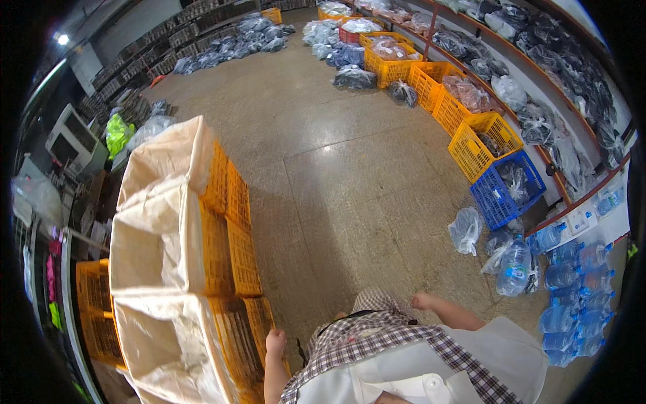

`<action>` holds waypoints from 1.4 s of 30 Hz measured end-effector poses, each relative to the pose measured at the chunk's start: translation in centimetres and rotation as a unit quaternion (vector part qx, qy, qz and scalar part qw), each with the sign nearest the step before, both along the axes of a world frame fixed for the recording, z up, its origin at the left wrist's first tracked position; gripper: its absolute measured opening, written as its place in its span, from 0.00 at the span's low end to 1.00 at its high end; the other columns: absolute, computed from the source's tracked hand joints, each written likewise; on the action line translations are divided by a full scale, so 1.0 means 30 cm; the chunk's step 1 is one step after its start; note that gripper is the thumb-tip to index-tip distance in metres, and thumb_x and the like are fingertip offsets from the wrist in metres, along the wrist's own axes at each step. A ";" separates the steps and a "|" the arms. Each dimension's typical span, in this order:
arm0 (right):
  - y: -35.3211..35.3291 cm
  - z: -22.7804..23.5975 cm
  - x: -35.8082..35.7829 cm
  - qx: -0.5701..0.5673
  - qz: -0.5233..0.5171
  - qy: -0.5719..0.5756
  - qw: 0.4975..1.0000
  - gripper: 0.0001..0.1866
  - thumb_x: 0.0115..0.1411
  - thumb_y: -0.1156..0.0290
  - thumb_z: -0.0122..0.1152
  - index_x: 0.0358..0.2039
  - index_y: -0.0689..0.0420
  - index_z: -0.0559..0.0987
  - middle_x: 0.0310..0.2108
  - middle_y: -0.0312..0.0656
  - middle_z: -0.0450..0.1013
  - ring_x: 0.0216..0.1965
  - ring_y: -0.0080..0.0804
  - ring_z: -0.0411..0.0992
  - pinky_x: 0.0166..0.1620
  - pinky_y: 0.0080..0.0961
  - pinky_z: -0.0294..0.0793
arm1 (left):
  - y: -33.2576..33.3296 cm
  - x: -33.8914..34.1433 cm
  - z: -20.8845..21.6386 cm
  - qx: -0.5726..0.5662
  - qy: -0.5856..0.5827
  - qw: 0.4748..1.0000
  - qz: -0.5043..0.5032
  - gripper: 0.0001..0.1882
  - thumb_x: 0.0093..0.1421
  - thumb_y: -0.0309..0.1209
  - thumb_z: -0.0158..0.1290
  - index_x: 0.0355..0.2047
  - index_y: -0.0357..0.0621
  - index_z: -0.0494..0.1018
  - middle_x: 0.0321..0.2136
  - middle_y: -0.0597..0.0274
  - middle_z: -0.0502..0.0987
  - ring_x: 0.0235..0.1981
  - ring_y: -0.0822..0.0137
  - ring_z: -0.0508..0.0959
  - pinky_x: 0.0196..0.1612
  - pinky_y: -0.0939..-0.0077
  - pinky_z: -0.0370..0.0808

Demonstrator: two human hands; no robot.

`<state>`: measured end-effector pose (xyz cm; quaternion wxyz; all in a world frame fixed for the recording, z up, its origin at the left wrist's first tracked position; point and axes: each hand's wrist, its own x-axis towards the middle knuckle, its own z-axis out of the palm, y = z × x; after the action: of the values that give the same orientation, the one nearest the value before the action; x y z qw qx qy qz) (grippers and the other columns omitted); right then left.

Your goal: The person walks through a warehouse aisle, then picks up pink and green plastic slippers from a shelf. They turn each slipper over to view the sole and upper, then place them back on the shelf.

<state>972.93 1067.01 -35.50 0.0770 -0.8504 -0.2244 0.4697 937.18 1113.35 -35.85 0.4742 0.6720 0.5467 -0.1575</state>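
My left hand (276, 342) hangs beside the yellow slatted crates on my left, with its fingers curled and nothing visible in them. Close to it is the side of the nearest crate (259, 323); I cannot tell whether they touch. Cream cloth lines the nearest bin (202, 306), and two more cloth-lined bins, a middle one (192, 236) and a far one (200, 145), stand in line beyond it. Over the floor on my right, my right hand (422, 301) is closed in a loose fist, holding nothing that shows. A checked apron (377, 330) covers my front.
Along the right wall stand yellow crates (484, 145) and a blue crate (508, 188) with bagged goods. Large water bottles (515, 269) and a clear bag (465, 230) sit on the floor there. Shelves (531, 60) hold more bags. Bagged bundles (249, 40) lie at the back.
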 end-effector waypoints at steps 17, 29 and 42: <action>1.659 0.109 1.828 0.070 -0.157 -0.033 0.984 0.10 0.53 0.70 0.52 0.31 0.62 0.76 0.27 0.43 0.73 0.31 0.34 0.71 0.35 0.32 0.70 | 1.259 1.637 0.294 -0.020 -0.024 0.996 -0.089 0.16 0.58 0.37 0.48 0.39 0.38 0.74 0.33 0.55 0.78 0.35 0.59 0.77 0.41 0.67 0.73; 2.741 0.032 2.643 0.009 0.156 -0.055 0.986 0.11 0.56 0.65 0.54 0.30 0.60 0.76 0.28 0.42 0.74 0.30 0.36 0.73 0.33 0.35 0.72 | 2.417 2.664 0.288 0.064 -0.139 0.974 -0.169 0.18 0.54 0.41 0.49 0.40 0.42 0.73 0.38 0.47 0.76 0.41 0.49 0.75 0.43 0.59 0.72; 4.053 -0.137 3.449 -0.066 0.365 -0.049 0.927 0.10 0.51 0.65 0.56 0.28 0.58 0.79 0.27 0.47 0.76 0.32 0.47 0.75 0.36 0.40 0.73 | 3.336 3.075 0.384 0.093 -0.128 0.987 0.003 0.11 0.54 0.37 0.49 0.33 0.45 0.74 0.31 0.51 0.77 0.36 0.51 0.77 0.37 0.59 0.73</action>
<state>1076.41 1188.59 -39.62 -0.1669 -0.7351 -0.4913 0.4364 1029.44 1213.44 -24.32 0.4762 0.7260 0.4958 -0.0179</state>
